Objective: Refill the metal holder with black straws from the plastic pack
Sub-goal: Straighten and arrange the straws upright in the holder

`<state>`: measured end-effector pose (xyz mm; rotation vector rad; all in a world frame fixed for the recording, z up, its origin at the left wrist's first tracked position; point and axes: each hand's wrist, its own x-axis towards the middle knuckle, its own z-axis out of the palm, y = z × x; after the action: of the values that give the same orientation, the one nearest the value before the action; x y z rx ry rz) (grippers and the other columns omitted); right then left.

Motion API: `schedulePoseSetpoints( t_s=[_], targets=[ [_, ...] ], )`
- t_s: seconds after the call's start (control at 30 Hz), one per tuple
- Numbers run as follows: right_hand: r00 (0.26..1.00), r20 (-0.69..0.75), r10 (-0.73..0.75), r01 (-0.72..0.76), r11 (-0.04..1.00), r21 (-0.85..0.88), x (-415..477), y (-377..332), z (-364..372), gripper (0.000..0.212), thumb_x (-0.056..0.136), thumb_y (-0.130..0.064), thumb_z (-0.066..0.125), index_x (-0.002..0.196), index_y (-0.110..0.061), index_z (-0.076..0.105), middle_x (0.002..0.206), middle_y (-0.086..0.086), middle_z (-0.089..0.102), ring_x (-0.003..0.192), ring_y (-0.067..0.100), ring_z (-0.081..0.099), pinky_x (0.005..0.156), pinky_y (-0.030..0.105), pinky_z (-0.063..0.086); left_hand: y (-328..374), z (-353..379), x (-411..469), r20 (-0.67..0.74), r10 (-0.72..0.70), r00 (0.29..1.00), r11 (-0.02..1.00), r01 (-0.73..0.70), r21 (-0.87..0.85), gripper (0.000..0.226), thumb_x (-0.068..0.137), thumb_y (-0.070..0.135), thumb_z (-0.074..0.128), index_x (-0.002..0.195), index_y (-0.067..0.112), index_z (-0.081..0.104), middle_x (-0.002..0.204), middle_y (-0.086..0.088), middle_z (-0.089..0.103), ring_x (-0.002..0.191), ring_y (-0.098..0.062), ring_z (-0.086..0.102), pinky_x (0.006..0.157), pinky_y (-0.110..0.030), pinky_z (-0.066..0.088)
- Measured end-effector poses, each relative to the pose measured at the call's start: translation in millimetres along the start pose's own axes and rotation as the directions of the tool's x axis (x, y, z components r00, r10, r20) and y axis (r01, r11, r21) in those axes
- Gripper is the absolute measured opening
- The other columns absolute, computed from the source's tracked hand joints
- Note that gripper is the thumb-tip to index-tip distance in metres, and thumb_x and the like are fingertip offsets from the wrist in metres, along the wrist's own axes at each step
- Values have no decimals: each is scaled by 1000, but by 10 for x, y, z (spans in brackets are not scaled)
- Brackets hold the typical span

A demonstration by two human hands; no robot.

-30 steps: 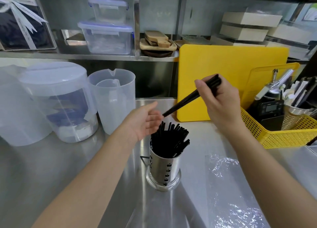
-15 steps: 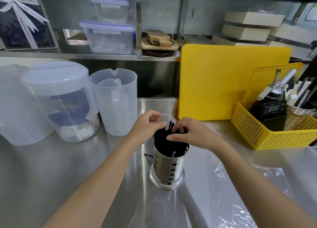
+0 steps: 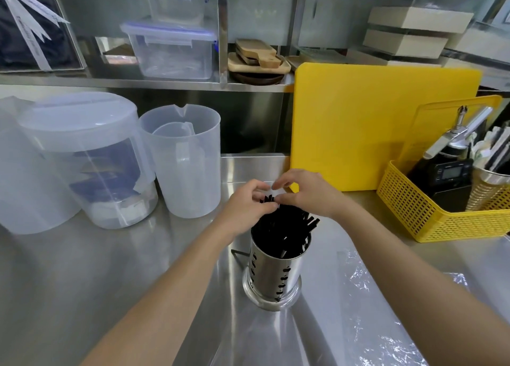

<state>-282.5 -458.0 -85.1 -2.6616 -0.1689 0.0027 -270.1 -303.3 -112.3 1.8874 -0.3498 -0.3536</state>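
Observation:
A perforated metal holder (image 3: 271,277) stands upright on the steel counter, packed with black straws (image 3: 287,227) whose tops fan toward the right. Both hands hover over its far rim. My left hand (image 3: 247,204) and my right hand (image 3: 305,190) meet fingertip to fingertip, pinching the tops of a few straws at the back of the bundle. The clear plastic pack (image 3: 367,318) lies flat and crinkled on the counter to the right of the holder, partly under my right forearm.
Two lidded translucent tubs (image 3: 91,156) and a plastic jug (image 3: 183,158) stand at the left. A yellow cutting board (image 3: 380,123) leans against the back. A yellow basket (image 3: 430,214) with a timer and utensils sits at the right. Shelves hold containers above.
My right hand carried a bundle of straws down into the holder and let it go. Both hands now come together over the straw tops at the back.

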Motion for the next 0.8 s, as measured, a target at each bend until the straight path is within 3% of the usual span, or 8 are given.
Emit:
schedulePoseSetpoints(
  t_s=[0.1, 0.17, 0.23, 0.3, 0.43, 0.6, 0.73, 0.8],
  targets=[
    [997, 73, -12, 9, 999, 39, 51, -36, 59, 22, 85, -24, 60, 105, -18, 66, 109, 2, 66, 105, 20, 56, 100, 42, 37, 0, 2, 10, 10, -10, 1000, 1000, 10, -14, 41, 81, 11, 64, 120, 15, 51, 102, -4, 63, 99, -20, 62, 92, -34, 49],
    [995, 96, -14, 7, 997, 76, 72, -32, 82, 18, 84, -19, 60, 99, -13, 68, 96, 4, 67, 94, 20, 59, 88, 36, 46, -6, -6, 16, 4, -16, 1000, 1000, 16, -12, 40, 82, 11, 64, 120, 14, 50, 104, -5, 63, 98, -20, 62, 89, -31, 49],
    [997, 83, 1, -10, 995, 100, 77, -21, 78, 11, 85, -16, 61, 90, -13, 69, 80, -1, 63, 83, 18, 58, 70, 25, 45, -14, -8, 14, 6, -20, 1000, 1000, 20, -14, 38, 83, 14, 63, 119, 15, 50, 103, -4, 62, 96, -18, 62, 84, -26, 47],
    [998, 60, 10, -17, 993, 119, 69, -11, 66, 6, 85, -17, 62, 82, -16, 67, 73, -5, 59, 78, 15, 56, 61, 20, 41, -22, -7, 13, 10, -18, 1000, 1000, 19, -18, 37, 83, 15, 64, 117, 16, 51, 104, -5, 63, 96, -18, 62, 83, -23, 47],
    [996, -88, 11, 7, 978, 207, 55, 9, -24, 13, 85, -24, 62, 81, -13, 65, 84, 4, 65, 82, 18, 57, 68, 26, 44, 32, 5, 11, -5, 36, 999, 999, -36, -11, 33, 81, 17, 67, 112, 15, 58, 98, -3, 61, 93, -16, 61, 79, -22, 47],
    [974, -227, -20, 111, 912, 394, -13, -146, -286, 18, 83, -23, 65, 82, -5, 64, 76, 6, 62, 72, 15, 56, 71, 33, 47, 195, 22, 14, -49, 179, 983, 984, -178, 17, 17, 81, 11, 67, 97, 11, 65, 90, -3, 68, 88, -16, 64, 87, -30, 49],
    [937, -341, -79, 223, 886, 407, -92, -234, -391, 11, 84, -19, 64, 82, -9, 64, 72, -4, 60, 71, 14, 57, 68, 27, 48, 327, 7, -4, -94, 258, 962, 966, -258, 12, 8, 82, 12, 66, 86, 19, 65, 80, 7, 66, 80, -8, 63, 78, -20, 50],
    [908, -409, -92, 272, 872, 407, -126, -216, -403, 6, 86, -19, 62, 86, -13, 63, 75, -8, 59, 70, 10, 55, 64, 20, 45, 382, -13, -13, -136, 285, 949, 957, -290, -17, 7, 81, 12, 67, 86, 16, 66, 77, 4, 67, 79, -14, 66, 78, -27, 54]
  ],
)
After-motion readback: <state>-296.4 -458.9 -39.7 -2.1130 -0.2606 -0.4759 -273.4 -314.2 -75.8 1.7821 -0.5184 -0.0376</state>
